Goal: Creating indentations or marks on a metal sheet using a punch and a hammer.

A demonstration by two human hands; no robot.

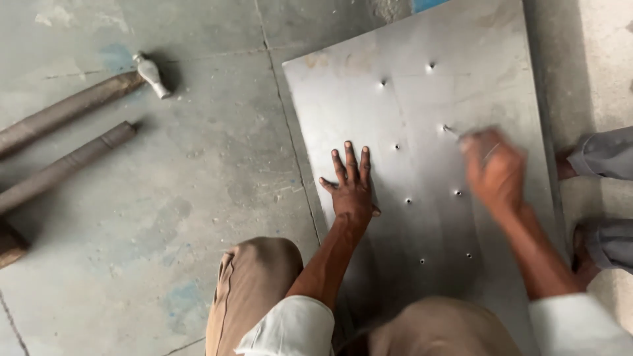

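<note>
A grey metal sheet (422,99) lies flat on the concrete floor, with several small punched holes in two rows. My left hand (349,184) presses flat on the sheet near its left edge, fingers spread, holding nothing. My right hand (494,168) is blurred with motion over the right part of the sheet. It is closed around a thin pointed metal tool (452,130) whose tip sits near one of the holes. My knees, in tan trousers, show at the bottom of the view.
A hammer (150,72) with a long wooden handle lies on the floor at the upper left, beside a second wooden pole (66,165). Another person's feet and grey trouser legs (603,198) stand at the sheet's right edge.
</note>
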